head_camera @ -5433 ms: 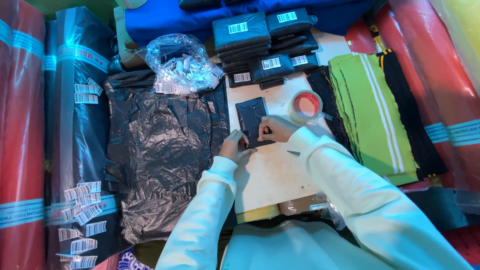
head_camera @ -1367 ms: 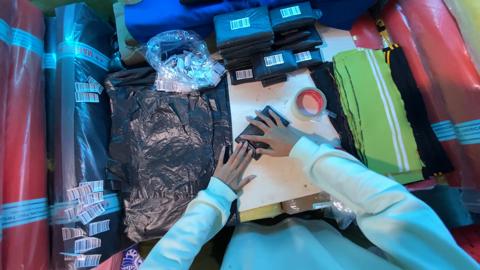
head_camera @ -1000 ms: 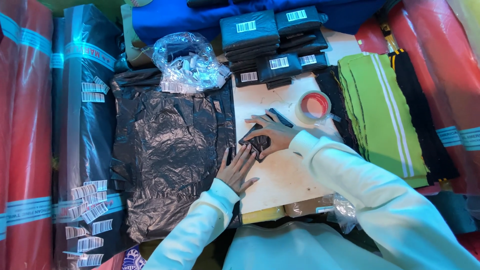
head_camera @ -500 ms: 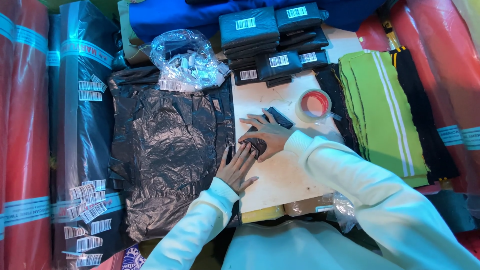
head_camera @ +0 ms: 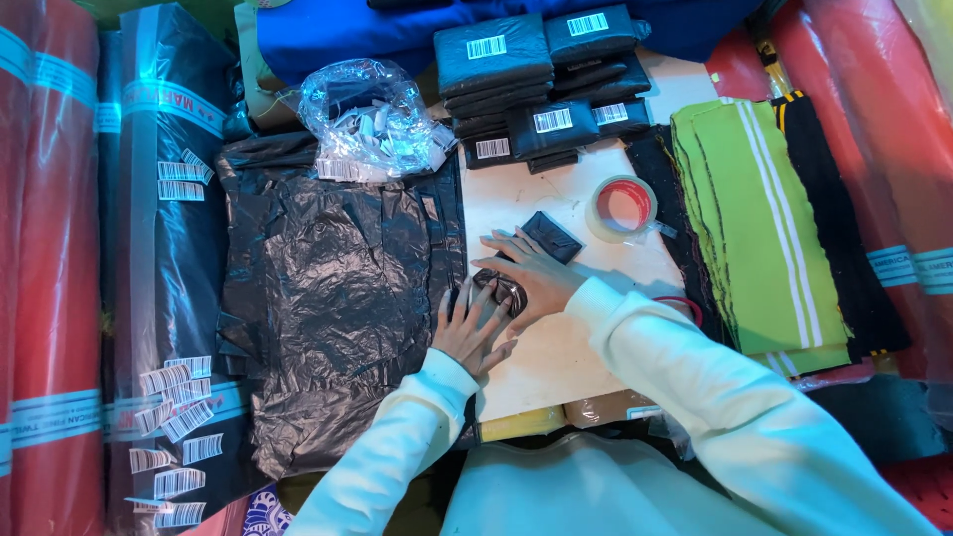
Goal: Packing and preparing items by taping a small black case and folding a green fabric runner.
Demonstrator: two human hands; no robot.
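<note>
Red fabric rolls (head_camera: 45, 278) line the far-left edge of the scene, with more red rolls (head_camera: 874, 129) at the right. Beside the left rolls lies a dark roll (head_camera: 149, 248) wrapped in clear film, with white barcode stickers (head_camera: 169, 407) stuck on it. Crumpled black plastic sheeting (head_camera: 328, 288) covers the area left of the white board (head_camera: 566, 347). Green knit pieces with white stripes (head_camera: 754, 228) lie stacked right of the board, over black fabric. Blue cloth (head_camera: 318, 35) lies at the far edge. Flat black packets with barcode labels (head_camera: 536, 84) are stacked at the far end of the board. A clear bag of small labels (head_camera: 367, 119) rests on the sheeting, just left of the stack. A tape roll with a red core (head_camera: 620, 208) sits on the board, right of centre.

The small black packet (head_camera: 551, 236) lies on the board, just left of the tape roll, its near end under the right hand (head_camera: 531, 283). That hand presses flat, fingers spread, on the packet's crumpled near end (head_camera: 499, 290); it does not clench. The left hand (head_camera: 472, 333) lies open and flat, fingertips touching the same crumpled end. Both arms wear pale sleeves (head_camera: 695, 397).
</note>
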